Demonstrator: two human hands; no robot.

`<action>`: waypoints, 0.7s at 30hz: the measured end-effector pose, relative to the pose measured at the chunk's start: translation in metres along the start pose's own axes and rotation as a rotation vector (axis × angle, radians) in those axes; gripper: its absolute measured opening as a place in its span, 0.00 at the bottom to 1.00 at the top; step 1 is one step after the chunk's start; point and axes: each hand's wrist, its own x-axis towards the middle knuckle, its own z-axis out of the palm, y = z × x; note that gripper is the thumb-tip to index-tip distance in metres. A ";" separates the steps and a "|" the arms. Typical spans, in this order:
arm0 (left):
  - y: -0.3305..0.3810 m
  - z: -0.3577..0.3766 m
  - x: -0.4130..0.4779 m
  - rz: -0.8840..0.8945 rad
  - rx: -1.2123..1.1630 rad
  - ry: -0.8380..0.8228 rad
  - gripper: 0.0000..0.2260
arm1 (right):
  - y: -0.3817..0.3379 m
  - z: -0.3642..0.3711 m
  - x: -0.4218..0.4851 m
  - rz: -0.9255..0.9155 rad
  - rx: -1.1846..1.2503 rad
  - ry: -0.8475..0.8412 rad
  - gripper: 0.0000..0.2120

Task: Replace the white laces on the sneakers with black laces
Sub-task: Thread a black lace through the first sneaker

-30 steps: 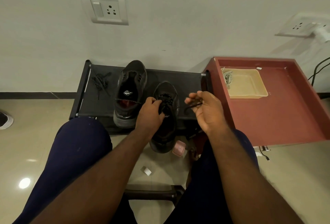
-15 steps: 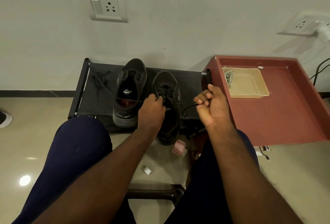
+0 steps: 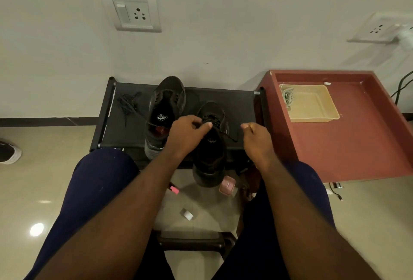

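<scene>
Two black sneakers stand on a low black rack (image 3: pixel 237 110). The right sneaker (image 3: pixel 210 157) hangs over the rack's front edge, with a black lace threaded in its upper eyelets. My left hand (image 3: pixel 187 130) pinches that lace at the tongue. My right hand (image 3: pixel 254 136) is curled just right of the shoe and pulls the lace's free end (image 3: pixel 232 138) sideways. The left sneaker (image 3: pixel 165 112) is unlaced, its insole showing. A loose black lace (image 3: pixel 128 103) lies bundled at the rack's left end. White laces (image 3: pixel 287 97) sit in a beige tray (image 3: pixel 312 112).
The beige tray rests on a red table (image 3: pixel 357 145) right of the rack. On the floor between my knees lie a pink box (image 3: pixel 226 187), a pink marker (image 3: pixel 174 189) and a small white piece (image 3: pixel 186 214). Another shoe (image 3: pixel 9 152) is at the far left.
My right hand has moved down and slightly right, drawing the lace end out. The right sneaker has slid nearer me over the rack's edge. My left hand stays at the tongue.
</scene>
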 end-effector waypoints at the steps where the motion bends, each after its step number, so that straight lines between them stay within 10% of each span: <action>1: 0.005 -0.006 -0.002 -0.033 -0.163 -0.009 0.13 | -0.002 0.001 -0.003 -0.008 -0.021 0.007 0.16; 6: 0.031 -0.030 -0.013 -0.246 -0.948 -0.127 0.05 | -0.020 0.002 -0.021 -0.145 0.167 0.099 0.13; 11: 0.056 -0.029 -0.032 -0.288 -1.354 -0.300 0.13 | -0.052 0.012 -0.049 -0.153 0.800 -0.359 0.14; 16: 0.055 -0.030 -0.027 -0.273 -1.438 -0.133 0.15 | -0.052 0.002 -0.054 -0.078 0.805 -0.546 0.14; 21: 0.027 -0.039 -0.008 -0.236 -1.169 0.186 0.14 | -0.027 -0.027 -0.034 0.063 0.945 -0.192 0.12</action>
